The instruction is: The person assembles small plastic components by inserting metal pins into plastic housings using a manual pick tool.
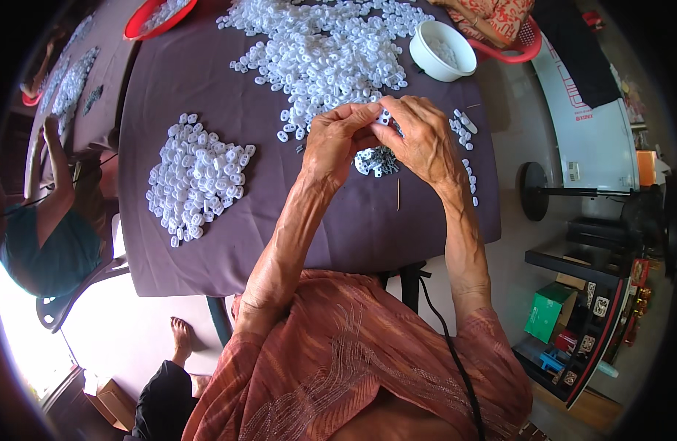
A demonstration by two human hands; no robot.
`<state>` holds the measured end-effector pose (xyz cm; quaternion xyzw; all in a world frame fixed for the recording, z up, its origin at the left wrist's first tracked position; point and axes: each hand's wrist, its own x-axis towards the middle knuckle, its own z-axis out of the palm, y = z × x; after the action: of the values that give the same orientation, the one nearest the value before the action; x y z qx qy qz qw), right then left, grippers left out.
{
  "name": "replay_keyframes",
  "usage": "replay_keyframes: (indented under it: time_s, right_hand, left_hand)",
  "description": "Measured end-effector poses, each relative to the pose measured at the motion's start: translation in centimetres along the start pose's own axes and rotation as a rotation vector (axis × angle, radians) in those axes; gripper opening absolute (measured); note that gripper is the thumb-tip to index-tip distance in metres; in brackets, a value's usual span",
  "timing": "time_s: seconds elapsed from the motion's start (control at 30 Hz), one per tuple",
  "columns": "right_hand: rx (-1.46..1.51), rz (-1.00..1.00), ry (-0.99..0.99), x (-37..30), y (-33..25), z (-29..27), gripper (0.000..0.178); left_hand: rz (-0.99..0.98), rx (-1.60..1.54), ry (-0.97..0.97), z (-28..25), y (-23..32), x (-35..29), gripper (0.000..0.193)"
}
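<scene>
Both hands' fingers (373,126) pinch 1 small glossy white plastic piece (384,116).

Purple-clothed table (228,257) carries white plastic-piece heaps (199,176) and bowl (443,50).

Both forearms reach forward, left hand (337,141) and right hand (419,140) meeting fingertip to fingertip, fingers pinched.

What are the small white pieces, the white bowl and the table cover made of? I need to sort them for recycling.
Small white pieces: probably moulded plastic, from their identical shapes and slight gloss. White bowl: likely plastic too, smooth and matte, though ceramic can't be excluded. Table cover: dull purple-brown woven cloth, draped over the edge.
</scene>
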<state>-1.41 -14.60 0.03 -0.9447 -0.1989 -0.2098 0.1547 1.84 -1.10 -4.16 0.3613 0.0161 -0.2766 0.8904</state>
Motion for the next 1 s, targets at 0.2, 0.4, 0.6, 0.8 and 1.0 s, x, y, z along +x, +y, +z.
replay_keyframes:
  time_s: [0.2, 0.4, 0.6, 0.8, 1.0]
  right_hand:
    - [0.072, -0.062, 0.017, 0.3, 0.5, 0.2, 0.03]
    - [0.094, -0.083, -0.013, 0.4, 1.0, 0.0, 0.029]
    - [0.122, -0.105, 0.052, 0.4, 1.0, 0.4, 0.016]
    - [0.072, -0.107, 0.047, 0.3, 1.3, 0.2, 0.017]
    - [0.009, -0.135, -0.015, 0.3, 1.6, 0.1, 0.017]
  left_hand:
    - [0.037, 0.047, 0.006, -0.1, -0.1, 0.2, 0.015]
    - [0.076, 0.076, -0.009, -0.2, -0.3, 0.4, 0.016]
    - [0.058, 0.113, -0.017, -0.1, -0.1, 0.3, 0.016]
    - [0.018, 0.129, -0.04, -0.4, -0.1, 0.5, 0.018]
    - [0.036, 0.178, -0.052, -0.3, 0.0, 0.5, 0.019]
